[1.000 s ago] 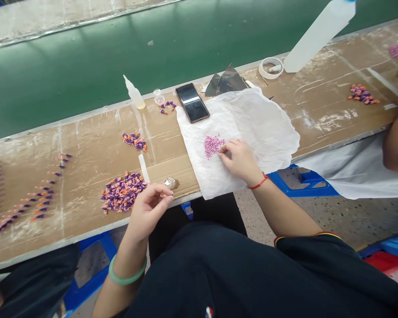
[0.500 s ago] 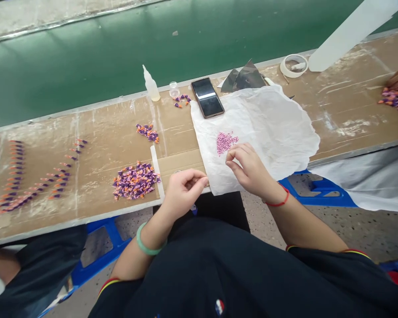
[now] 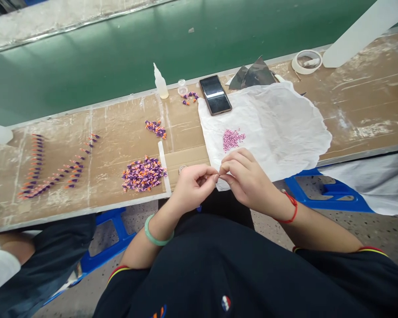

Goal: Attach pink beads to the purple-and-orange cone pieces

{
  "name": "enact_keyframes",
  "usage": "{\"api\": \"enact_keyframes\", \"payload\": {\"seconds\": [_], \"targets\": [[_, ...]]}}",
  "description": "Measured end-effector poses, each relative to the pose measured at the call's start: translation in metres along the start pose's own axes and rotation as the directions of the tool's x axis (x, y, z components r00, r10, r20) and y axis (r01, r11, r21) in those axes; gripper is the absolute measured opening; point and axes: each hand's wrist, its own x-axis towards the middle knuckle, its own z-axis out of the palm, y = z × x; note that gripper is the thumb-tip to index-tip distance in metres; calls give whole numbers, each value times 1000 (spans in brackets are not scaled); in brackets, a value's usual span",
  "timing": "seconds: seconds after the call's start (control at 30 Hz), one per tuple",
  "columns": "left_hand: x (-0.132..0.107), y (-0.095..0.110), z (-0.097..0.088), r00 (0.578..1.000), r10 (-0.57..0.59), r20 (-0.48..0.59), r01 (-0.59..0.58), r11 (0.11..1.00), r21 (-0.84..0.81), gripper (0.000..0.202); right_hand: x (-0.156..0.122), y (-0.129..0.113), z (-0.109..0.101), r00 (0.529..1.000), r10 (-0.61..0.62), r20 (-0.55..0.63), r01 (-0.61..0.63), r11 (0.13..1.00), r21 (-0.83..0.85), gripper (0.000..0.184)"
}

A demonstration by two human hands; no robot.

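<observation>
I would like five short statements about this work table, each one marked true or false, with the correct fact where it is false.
1. The left hand and the right hand are close together, near the white cloth. True.
2. The red bracelet is on the same arm as the left hand. False: the red bracelet is on the right arm.
3. The small pink pieces lie on the white cloth. True.
4. The phone lies between the hands and the small pink pieces. False: the phone lies beyond them.
5. The small bottle stands left of the phone. True.
</observation>
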Motion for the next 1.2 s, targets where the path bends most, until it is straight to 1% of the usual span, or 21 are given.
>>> {"api": "enact_keyframes", "payload": {"seconds": [0.2, 0.27, 0.37, 0.43, 0.5, 0.6, 0.67, 0.7, 0.73, 0.77, 0.8, 0.83, 0.87, 0.9, 0.93, 0.97, 1.0, 1.03, 1.1, 1.2], "targets": [[-4, 0, 2, 998, 43, -42, -41, 998, 38, 16, 1, -7, -5, 1000, 7, -10, -7, 1000, -6, 13], [-6, 0, 2, 997, 68, -49, -64, 995, 75, 16, 1, -8, -6, 1000, -18, 8, 19, 999, -36, 13], [-8, 2, 0, 994, 88, -57, -82, 991, 107, 16, 3, -7, -7, 995, -94, 19, 96, 990, -101, 15], [-8, 4, -1, 998, 46, -46, -43, 997, 71, 17, 4, -6, -8, 988, -154, 18, 155, 977, -144, 14], [-8, 6, -4, 1000, -28, -10, 28, 1000, 3, 19, 4, -5, -9, 977, -211, 21, 211, 958, -194, 14], [-8, 9, -7, 993, -109, 39, 111, 992, -64, 20, 4, -2, -11, 948, -316, 35, 313, 907, -283, 13], [-9, 8, -9, 992, -126, 31, 128, 989, -78, 19, 4, -1, -11, 924, -380, 38, 372, 875, -310, 13], [-9, 8, -9, 992, -126, 14, 126, 989, -79, 19, 5, -1, -11, 919, -392, 32, 383, 872, -305, 13], [-10, 8, -10, 993, -117, -7, 117, 990, -73, 18, 5, -2, -10, 924, -382, 18, 371, 885, -281, 14], [-11, 8, -10, 995, -99, -30, 97, 994, -56, 18, 6, -3, -10, 939, -344, -4, 334, 914, -230, 15], [-12, 8, -11, 996, -69, -53, 67, 997, -25, 18, 6, -4, -10, 962, -273, -29, 266, 952, -152, 14], [-13, 8, -11, 997, -22, -76, 24, 1000, 20, 17, 7, -6, -10, 984, -170, -45, 167, 985, -48, 13], [-14, 8, -12, 995, 38, -96, -31, 997, 77, 17, 8, -9, -10, 998, -47, -41, 50, 996, 70, 12], [-15, 9, -12, 988, 111, -112, -94, 985, 142, 16, 8, -11, -10, 997, 77, -14, -73, 980, 187, 10], [-16, 9, -13, 974, 192, -122, -164, 964, 209, 16, 9, -13, -10, 983, 182, 30, -183, 940, 287, 9], [-16, 10, -13, 953, 275, -125, -234, 934, 271, 15, 10, -15, -10, 961, 264, 82, -275, 890, 363, 9], [-16, 10, -14, 928, 352, -123, -297, 898, 324, 15, 11, -17, -10, 938, 319, 133, -345, 840, 419, 9], [-16, 11, -14, 901, 419, -116, -353, 861, 365, 16, 12, -18, -9, 920, 351, 174, -391, 797, 461, 9], [-16, 11, -15, 856, 509, -95, -429, 800, 421, 16, 14, -19, -9, 897, 378, 228, -441, 735, 515, 9], [-15, 11, -17, 826, 561, -58, -473, 745, 469, 17, 16, -21, -8, 884, 384, 266, -467, 702, 537, 9]]}}
